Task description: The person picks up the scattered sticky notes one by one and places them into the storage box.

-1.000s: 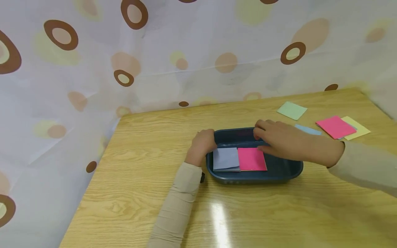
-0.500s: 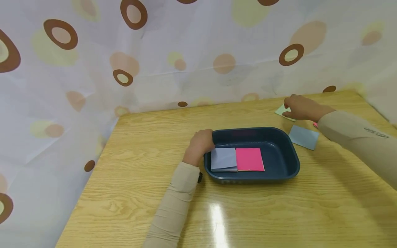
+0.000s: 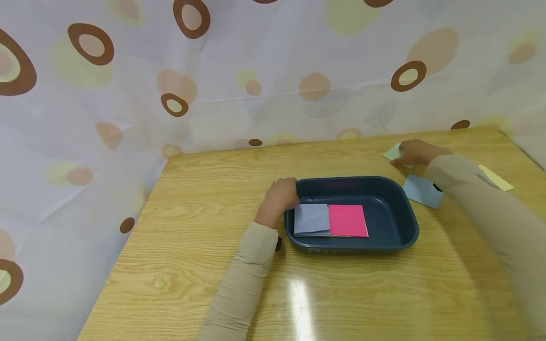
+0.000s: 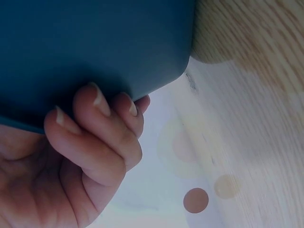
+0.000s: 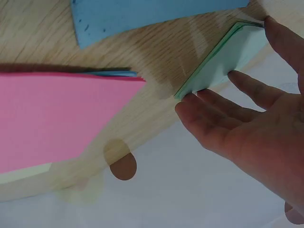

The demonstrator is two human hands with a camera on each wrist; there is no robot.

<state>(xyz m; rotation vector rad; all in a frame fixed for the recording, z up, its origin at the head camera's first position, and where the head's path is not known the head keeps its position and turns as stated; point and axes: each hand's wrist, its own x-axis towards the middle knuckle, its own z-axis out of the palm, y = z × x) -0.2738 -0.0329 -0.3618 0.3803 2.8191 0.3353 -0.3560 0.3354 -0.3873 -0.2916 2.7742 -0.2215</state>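
My left hand [image 3: 279,201] grips the left end of a dark blue plastic bin [image 3: 356,248]; in the left wrist view its fingers [image 4: 102,137] curl under the bin's outer wall. Inside the bin, a blue-grey stack of note paper [image 3: 311,219] lies beside a pink stack [image 3: 347,220]. Behind the bin on the right, my right hand [image 3: 418,152] reaches over a pale green stack of square notes [image 3: 391,152]. The right wrist view shows its thumb at one corner of the green stack and loosely bent fingertips along the near edge and face.
A blue note stack [image 3: 422,191] lies just right of the bin. Beyond it, yellow notes [image 3: 495,177] show past the right sleeve, and a pink stack [image 5: 61,114] appears in the right wrist view. A patterned cloth [image 3: 273,71] hangs behind the wooden table [image 3: 183,265].
My right hand has left the bin, moving right and back to the green stack. A blue stack now lies fully visible right of the bin. My left hand keeps its hold on the bin.
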